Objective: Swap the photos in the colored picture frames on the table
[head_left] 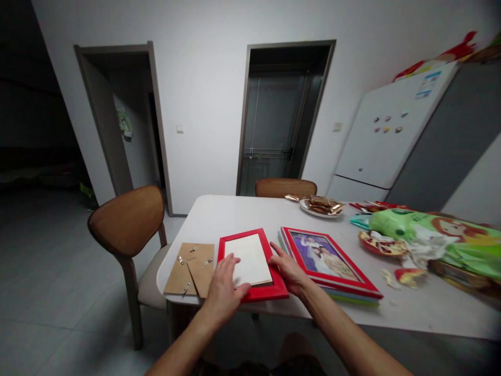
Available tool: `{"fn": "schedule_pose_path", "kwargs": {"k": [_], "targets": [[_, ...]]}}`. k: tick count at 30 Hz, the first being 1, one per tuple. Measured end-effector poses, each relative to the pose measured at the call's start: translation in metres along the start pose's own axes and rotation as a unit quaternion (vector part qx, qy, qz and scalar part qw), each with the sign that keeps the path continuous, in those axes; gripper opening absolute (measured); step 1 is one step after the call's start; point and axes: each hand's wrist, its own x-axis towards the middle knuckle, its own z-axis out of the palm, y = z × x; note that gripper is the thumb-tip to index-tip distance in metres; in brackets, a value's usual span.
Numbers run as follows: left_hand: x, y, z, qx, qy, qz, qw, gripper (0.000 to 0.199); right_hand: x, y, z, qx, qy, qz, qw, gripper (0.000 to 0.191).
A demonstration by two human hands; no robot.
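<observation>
A red frame (277,288) lies at the table's near edge with a white sheet (250,256) inside its border. Over the frame's left side and the sheet's lower left rests my left hand (225,287), its fingers apart. My right hand (287,269) grips the frame's right border, thumb and fingers around it. To the left lie brown backing boards (176,271) with small metal clips. On the right is a stack of frames, topped by a red frame with a photo (326,256) of people in light clothes.
Behind the stack stands a plate of gold-wrapped packets (321,206). Farther right are a pomegranate piece (381,244), crumpled tissue (425,250), peel (409,277) and a green bag (465,243). Wooden chairs stand left (127,222) and behind (285,187) the white table (223,209).
</observation>
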Motion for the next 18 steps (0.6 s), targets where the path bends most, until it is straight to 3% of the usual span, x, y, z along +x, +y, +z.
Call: {"fn": "schedule_pose_path", "kwargs": {"k": [4,8,11,13,15,18], "targets": [[0.006,0.029,0.020,0.030,-0.021,0.082,0.996,0.045,-0.004,-0.005,0.003,0.024,0.001,-0.021,0.999,0.082],[0.015,0.033,0.004,0.058,0.000,0.125,0.990,0.036,0.002,0.000,0.000,-0.046,0.030,-0.049,0.997,0.076],[0.019,0.020,-0.020,0.030,0.108,0.048,0.993,0.039,0.012,0.010,-0.007,-0.187,0.084,-0.057,0.977,0.066],[0.018,0.004,-0.036,-0.020,0.166,-0.043,0.985,0.039,0.018,0.018,-0.012,-0.311,0.121,-0.066,0.940,0.058],[0.012,-0.015,-0.048,-0.071,0.187,-0.116,0.973,0.038,0.022,0.024,-0.016,-0.415,0.151,-0.088,0.893,0.052],[-0.003,-0.041,-0.055,-0.075,0.172,-0.194,0.963,0.033,0.025,0.032,-0.017,-0.501,0.163,-0.117,0.842,0.043]]}}
